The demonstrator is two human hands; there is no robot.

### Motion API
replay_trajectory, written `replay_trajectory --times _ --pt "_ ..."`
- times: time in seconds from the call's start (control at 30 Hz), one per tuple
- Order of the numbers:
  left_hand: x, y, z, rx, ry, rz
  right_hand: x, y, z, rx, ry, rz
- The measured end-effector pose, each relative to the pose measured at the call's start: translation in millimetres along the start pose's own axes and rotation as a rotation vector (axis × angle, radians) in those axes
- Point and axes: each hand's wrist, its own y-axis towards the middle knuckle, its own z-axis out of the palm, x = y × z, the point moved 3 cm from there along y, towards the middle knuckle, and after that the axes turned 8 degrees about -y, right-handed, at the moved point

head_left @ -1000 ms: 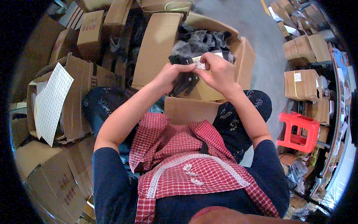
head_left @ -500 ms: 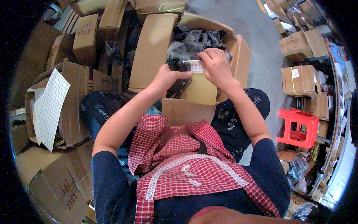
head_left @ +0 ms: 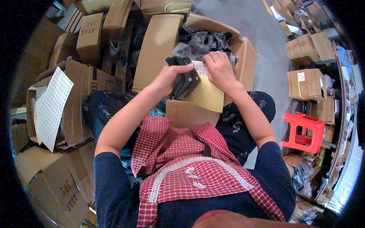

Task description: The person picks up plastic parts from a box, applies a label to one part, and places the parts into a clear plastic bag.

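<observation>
The person's left hand (head_left: 168,77) grips black pieces (head_left: 189,81), thumb across them, seemingly to steady them, while the right hand (head_left: 221,70) pinches a yellow-backed label sheet (head_left: 208,95) in its fingers beside them, over the open carton (head_left: 248,64), perhaps for easy reach.

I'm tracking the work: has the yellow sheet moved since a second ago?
Yes, the yellow sheet has shifted down the picture, its lower edge overlapping more of the cardboard front flap.
</observation>
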Motion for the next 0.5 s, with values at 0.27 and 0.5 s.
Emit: replay_trajectory --times 0.27,0.5 --pt "0 17 -22 -0.079 -0.049 -0.046 16 8 -25 -0.115 0.219 -0.058" --pt "11 25 -22 0.063 -0.163 -0.099 53 -1 -20 0.015 0.742 -0.174"
